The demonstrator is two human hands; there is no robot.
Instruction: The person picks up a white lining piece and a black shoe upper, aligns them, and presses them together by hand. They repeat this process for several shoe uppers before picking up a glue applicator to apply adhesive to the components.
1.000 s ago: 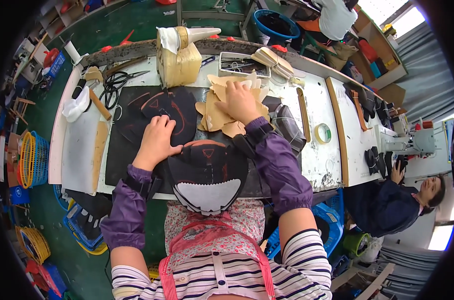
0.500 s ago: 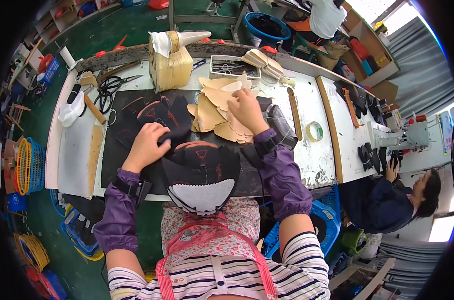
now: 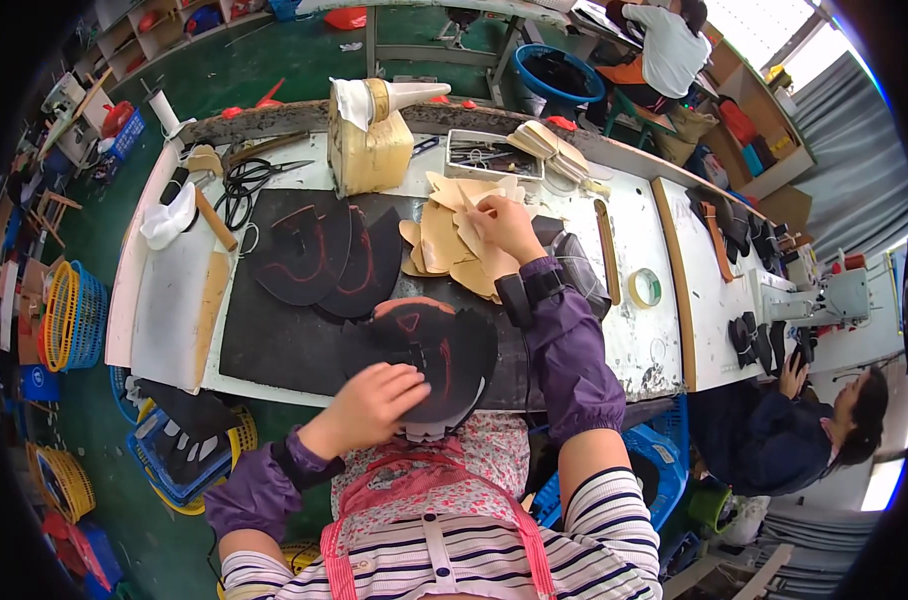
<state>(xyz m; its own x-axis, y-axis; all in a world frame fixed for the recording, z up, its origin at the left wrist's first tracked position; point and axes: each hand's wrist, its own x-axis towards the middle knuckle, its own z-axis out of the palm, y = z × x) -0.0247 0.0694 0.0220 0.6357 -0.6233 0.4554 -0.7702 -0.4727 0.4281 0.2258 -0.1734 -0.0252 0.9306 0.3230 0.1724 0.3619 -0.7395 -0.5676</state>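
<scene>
My left hand (image 3: pixel 379 402) lies with fingers stretched out on top of a stack of black cut shoe-upper-like pieces (image 3: pixel 424 355). The stack bears red markings and sits at the table's near edge, overhanging my lap. My right hand (image 3: pixel 509 228) pinches the edge of a tan scalloped piece (image 3: pixel 471 235) in a loose pile of similar ones. To the left of that pile, more black pieces (image 3: pixel 309 255) with red lines lie fanned on a dark mat (image 3: pixel 274 345).
A yellowish block (image 3: pixel 374 155) with a cone-shaped tool on it stands at the back. Black scissors (image 3: pixel 242 190), a hammer (image 3: pixel 212 215), a tray of small tools (image 3: pixel 494 155) and a tape roll (image 3: pixel 644 288) surround the mat. At right, one person sits near a sewing machine (image 3: pixel 824 295).
My left hand has moved from the fanned black pieces back to the near stack. A black piece now covers the stack's pale patch. My right hand stays at the tan pile.
</scene>
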